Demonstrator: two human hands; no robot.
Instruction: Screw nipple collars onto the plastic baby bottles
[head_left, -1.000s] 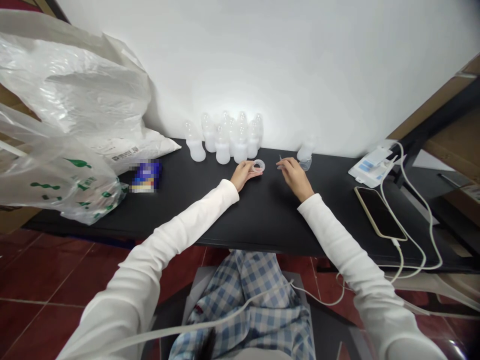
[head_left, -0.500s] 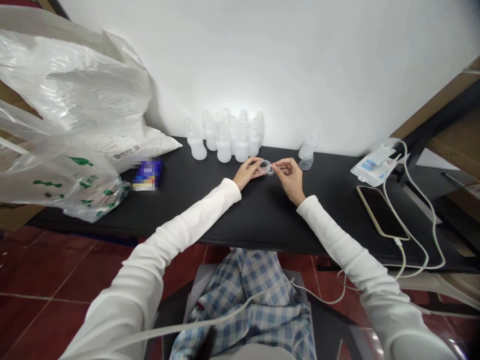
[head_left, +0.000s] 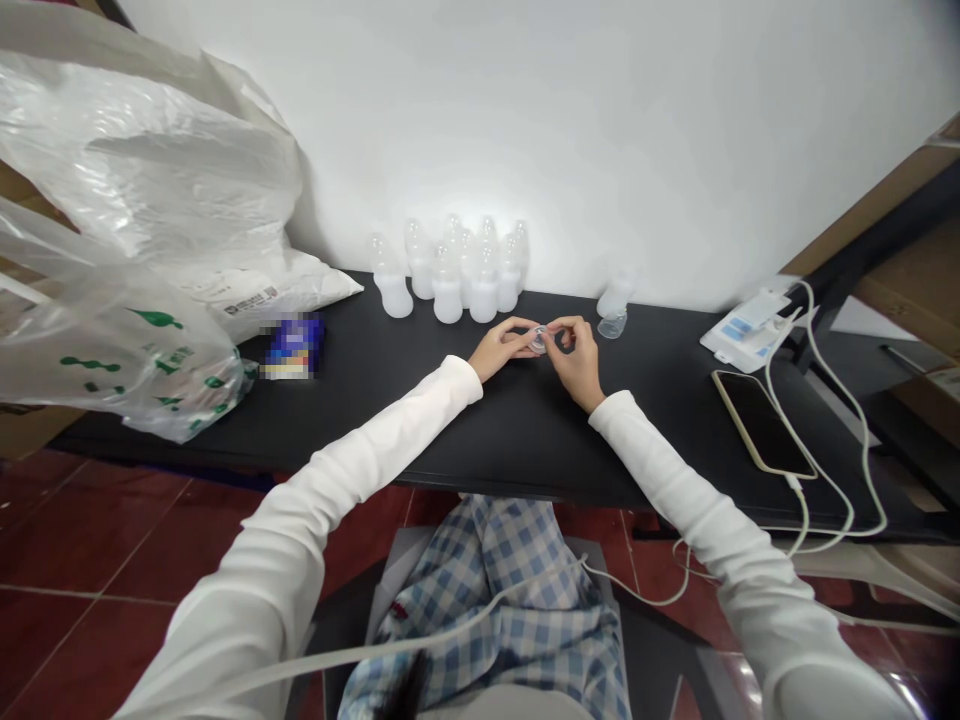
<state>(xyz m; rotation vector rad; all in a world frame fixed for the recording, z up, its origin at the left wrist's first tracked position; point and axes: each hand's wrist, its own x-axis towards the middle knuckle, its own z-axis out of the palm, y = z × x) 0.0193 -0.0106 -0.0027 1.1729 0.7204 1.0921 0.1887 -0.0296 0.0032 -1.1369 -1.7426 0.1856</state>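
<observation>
I'd call this a home workroom: a black desk (head_left: 420, 440) against a white wall (head_left: 600, 140), plastic bags (head_left: 127, 230) beyond my left hand (head_left: 499, 350), red floor tiles (head_left: 97, 530) below.

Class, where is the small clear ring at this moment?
In the head view, the clear ring is held between the left hand and the right hand, just in front of and right of the frosted plastic bottles.
</observation>
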